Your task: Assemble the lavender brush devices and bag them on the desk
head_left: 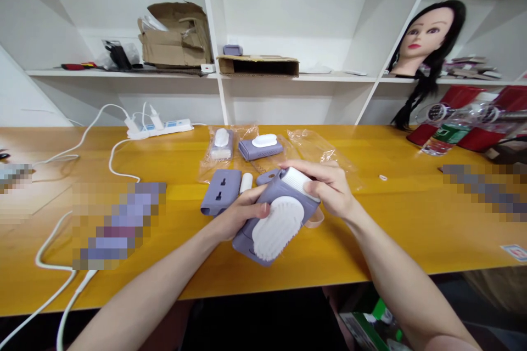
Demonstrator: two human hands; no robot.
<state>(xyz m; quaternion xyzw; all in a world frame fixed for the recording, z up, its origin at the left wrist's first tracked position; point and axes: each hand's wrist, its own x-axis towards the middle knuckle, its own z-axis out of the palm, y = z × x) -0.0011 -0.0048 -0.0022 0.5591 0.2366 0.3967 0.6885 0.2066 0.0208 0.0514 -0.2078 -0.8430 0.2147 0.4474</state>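
Housing (246,247) matt lilac plastic — tabletop (411,230) glossy wood — bags (313,148) clear plastic.

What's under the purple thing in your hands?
Yellow tabletop shows around the purple device, with a beige strap poking out; the spot right beneath it is covered.

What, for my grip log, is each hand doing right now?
Left hand: closed, holding the purple gadget.
Right hand: closed, holding the same gadget at its top end.
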